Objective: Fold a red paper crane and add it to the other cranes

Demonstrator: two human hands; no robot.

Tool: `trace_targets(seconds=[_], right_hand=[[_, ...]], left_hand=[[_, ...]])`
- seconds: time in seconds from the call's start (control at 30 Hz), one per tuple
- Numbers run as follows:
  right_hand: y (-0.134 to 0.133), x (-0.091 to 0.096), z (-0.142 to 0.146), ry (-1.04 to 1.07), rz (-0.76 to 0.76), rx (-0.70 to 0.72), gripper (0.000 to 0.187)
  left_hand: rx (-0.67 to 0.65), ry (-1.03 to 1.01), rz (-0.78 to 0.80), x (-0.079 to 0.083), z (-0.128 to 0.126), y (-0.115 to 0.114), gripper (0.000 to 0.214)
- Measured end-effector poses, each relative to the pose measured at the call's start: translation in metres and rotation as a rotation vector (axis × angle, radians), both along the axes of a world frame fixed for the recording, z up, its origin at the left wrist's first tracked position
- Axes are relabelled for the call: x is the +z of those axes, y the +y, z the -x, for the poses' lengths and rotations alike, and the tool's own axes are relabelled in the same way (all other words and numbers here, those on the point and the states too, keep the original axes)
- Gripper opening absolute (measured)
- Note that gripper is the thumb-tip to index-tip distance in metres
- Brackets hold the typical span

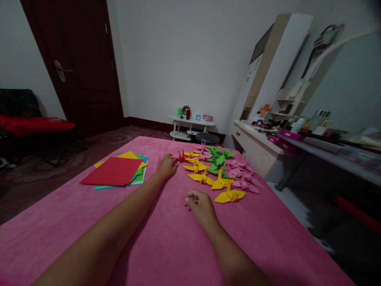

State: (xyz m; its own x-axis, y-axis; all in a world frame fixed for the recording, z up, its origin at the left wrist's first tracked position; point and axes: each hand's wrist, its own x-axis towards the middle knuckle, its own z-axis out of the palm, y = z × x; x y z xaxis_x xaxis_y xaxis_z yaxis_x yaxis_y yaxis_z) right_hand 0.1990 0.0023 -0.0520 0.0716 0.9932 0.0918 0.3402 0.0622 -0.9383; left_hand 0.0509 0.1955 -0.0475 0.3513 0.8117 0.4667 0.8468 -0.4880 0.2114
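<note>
My left hand (pixel 166 166) reaches far forward over the pink cloth (pixel 166 238), its fingertips at a small red paper crane (pixel 180 157); whether it grips the crane I cannot tell. My right hand (pixel 200 203) rests on the cloth in a loose fist with nothing visible in it, just left of a yellow crane (pixel 229 195). Rows of folded cranes lie ahead: yellow ones (pixel 202 176), green ones (pixel 218 159) and pink ones (pixel 242 176).
A stack of coloured paper sheets, a red sheet (pixel 114 171) on top, lies at the left of the cloth. A dressing table (pixel 256 147) with clutter stands at the right, a small white shelf (pixel 190 126) by the far wall, a dark door (pixel 80 63) at the left.
</note>
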Motion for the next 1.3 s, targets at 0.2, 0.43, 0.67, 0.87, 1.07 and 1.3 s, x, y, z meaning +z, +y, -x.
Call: trace_targets(seconds=[0.2, 0.43, 0.67, 0.87, 1.07, 1.3], right_hand=[[-0.003, 0.002, 0.006, -0.048, -0.044, -0.071, 0.013], [-0.012, 0.01, 0.01, -0.205, -0.102, -0.124, 0.014], [-0.011, 0.007, 0.01, -0.264, -0.16, -0.126, 0.017], [-0.008, 0.002, 0.007, -0.253, -0.193, -0.107, 0.017], [-0.01, 0.005, 0.007, -0.208, -0.173, -0.094, 0.015], [-0.009, 0.005, 0.004, -0.133, -0.212, -0.041, 0.013]], left_hand=[[-0.049, 0.03, 0.053, -0.001, 0.002, -0.021, 0.036], [0.02, 0.172, 0.133, -0.012, 0.018, -0.072, 0.055], [0.042, 0.188, 0.146, -0.007, 0.023, -0.096, 0.058], [0.05, 0.153, 0.134, -0.01, 0.022, -0.093, 0.055], [0.042, 0.144, 0.136, -0.008, 0.022, -0.095, 0.054], [-0.197, 0.134, 0.177, 0.01, 0.046, -0.114, 0.055]])
